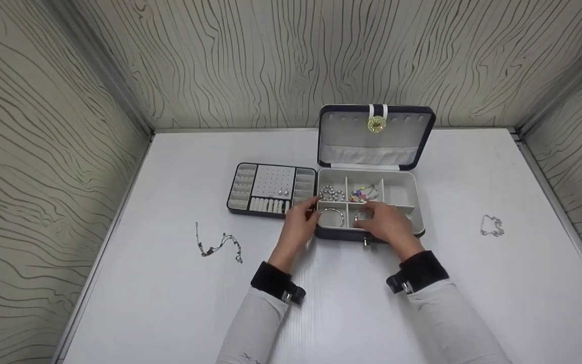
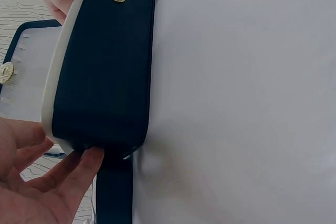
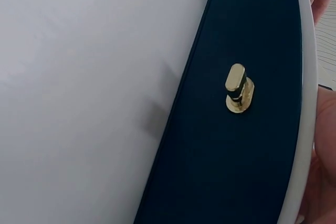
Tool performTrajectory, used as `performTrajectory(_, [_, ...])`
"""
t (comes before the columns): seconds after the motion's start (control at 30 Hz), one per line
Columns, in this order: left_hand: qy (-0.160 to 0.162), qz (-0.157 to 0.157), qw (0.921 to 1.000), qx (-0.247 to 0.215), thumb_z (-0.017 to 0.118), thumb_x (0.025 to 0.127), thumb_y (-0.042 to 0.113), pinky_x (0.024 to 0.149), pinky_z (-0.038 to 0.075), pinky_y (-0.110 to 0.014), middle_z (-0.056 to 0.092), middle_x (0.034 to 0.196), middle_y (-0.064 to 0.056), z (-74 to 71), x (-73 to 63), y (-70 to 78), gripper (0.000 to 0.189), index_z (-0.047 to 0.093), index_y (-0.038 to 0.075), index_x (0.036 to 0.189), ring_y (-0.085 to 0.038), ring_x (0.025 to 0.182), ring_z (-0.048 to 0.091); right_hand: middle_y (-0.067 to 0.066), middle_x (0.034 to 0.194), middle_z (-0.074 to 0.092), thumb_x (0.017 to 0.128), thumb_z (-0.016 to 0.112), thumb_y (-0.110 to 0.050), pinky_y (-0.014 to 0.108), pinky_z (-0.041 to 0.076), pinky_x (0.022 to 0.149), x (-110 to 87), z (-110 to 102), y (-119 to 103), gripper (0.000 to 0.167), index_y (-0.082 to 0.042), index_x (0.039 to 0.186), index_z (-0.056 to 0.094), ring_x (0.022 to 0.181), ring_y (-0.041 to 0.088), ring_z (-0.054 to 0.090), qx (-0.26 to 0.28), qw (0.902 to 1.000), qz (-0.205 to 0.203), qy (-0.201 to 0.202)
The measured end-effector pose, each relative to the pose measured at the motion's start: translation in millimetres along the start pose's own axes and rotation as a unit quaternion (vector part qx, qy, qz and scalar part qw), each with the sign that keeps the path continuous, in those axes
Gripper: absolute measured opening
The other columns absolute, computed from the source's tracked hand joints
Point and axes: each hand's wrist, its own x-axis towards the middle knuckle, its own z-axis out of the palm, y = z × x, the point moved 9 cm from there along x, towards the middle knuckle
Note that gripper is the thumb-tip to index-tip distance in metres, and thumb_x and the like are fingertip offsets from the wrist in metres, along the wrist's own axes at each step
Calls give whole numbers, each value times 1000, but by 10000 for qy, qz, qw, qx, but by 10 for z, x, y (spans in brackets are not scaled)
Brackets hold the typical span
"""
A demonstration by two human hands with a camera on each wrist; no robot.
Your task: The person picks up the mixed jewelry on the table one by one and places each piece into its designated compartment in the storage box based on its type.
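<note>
Presumably to steady the jewelry box (image 2: 102,66), the left hand (image 1: 298,222) touches it, fingers extended; right hand (image 1: 388,222) at bangle (image 1: 355,218), grip indeterminable.

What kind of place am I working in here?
Probably a small work booth: a smooth white tabletop is walled in at the back and both sides by cream panels patterned with dark, wavy wood-grain lines, with straight grey strips along the corners.

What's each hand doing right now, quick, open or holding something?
Left hand: open, fingers touching the left end of the jewelry box.
Right hand: over the box, at a bangle; cannot tell whether it's gripping it.
</note>
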Motion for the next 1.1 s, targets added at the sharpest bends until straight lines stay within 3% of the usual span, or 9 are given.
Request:
performTrajectory(0.3, [2,12,10000,-55,62,95,8,75,54,-24,64,122,-13,-1,-1,2,43,56,7,138,-17,97,63,20,128,61,85,70,-44,55,48,82,0,34,17,58,-13,134,62,111,40,58,-102,9995,161,-250])
performTrajectory(0.53, [7,65,9999,-77,62,95,7,78,53,-24,63,124,-14,-1,3,6,43,56,5,138,-19,100,63,18,122,65,89,67,-43,55,49,80,-22,20,27,52,-14,131,64,108,40,60,-79,10000,4,-45])
performTrajectory(0.67, [8,75,9999,-123,62,95,6,78,54,-24,63,125,-14,2,6,2,43,55,5,138,-20,100,63,17,116,67,92,65,-37,53,51,75,-63,-8,11,42,-13,127,67,99,37,63,36,9991,-269,314])
performTrajectory(0.8, [-8,86,9999,-125,61,95,6,80,53,-25,62,126,-14,8,5,4,43,55,5,138,-20,102,63,18,117,66,93,65,-27,53,50,80,-135,-62,3,34,-10,122,70,102,36,62,280,9953,-635,671])
performTrajectory(1.0, [3,-7,10000,-82,61,96,8,81,53,-25,63,124,-13,0,-7,4,41,57,6,137,-18,102,62,12,100,69,92,67,-10,39,49,67,-273,-198,-17,23,-1,113,71,75,21,60,741,9807,-1499,1009])
performTrajectory(1.1, [12,-5,10000,-65,61,96,7,82,53,-25,63,123,-13,-3,-10,6,41,56,6,137,-18,102,62,11,95,70,91,67,-4,34,49,65,-352,-316,30,21,1,111,71,74,19,60,916,9740,-1666,1229])
